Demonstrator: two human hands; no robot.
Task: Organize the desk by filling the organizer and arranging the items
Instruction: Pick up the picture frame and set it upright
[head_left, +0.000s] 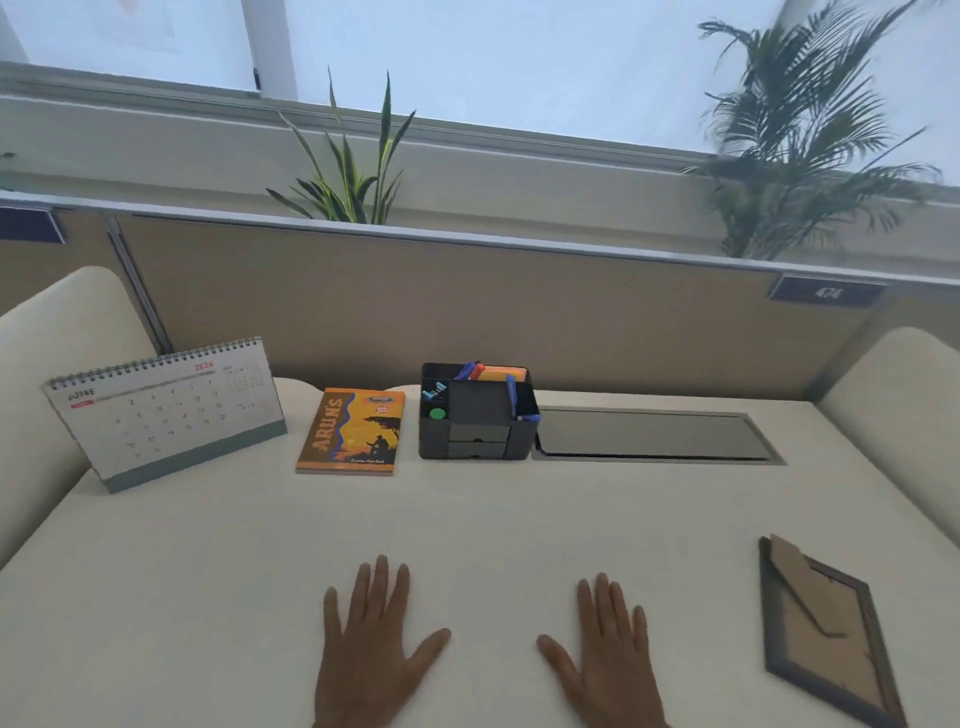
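A black desk organizer (478, 431) stands at the back middle of the white desk (208, 597); blue pens, an orange item and a green round item sit in its compartments, and two small drawers face me. Left of it lies an orange notebook (353, 434). A spiral desk calendar (166, 413) stands at the far left. A picture frame (826, 634) lies face down at the right, its cardboard stand up. My left hand (371, 644) and my right hand (605, 654) rest flat on the desk near the front edge, fingers spread, holding nothing.
A grey cable hatch (654, 436) is set into the desk right of the organizer. A tan partition (467, 301) closes the back, with plants (353, 171) behind it. Curved white side panels rise at the left and right.
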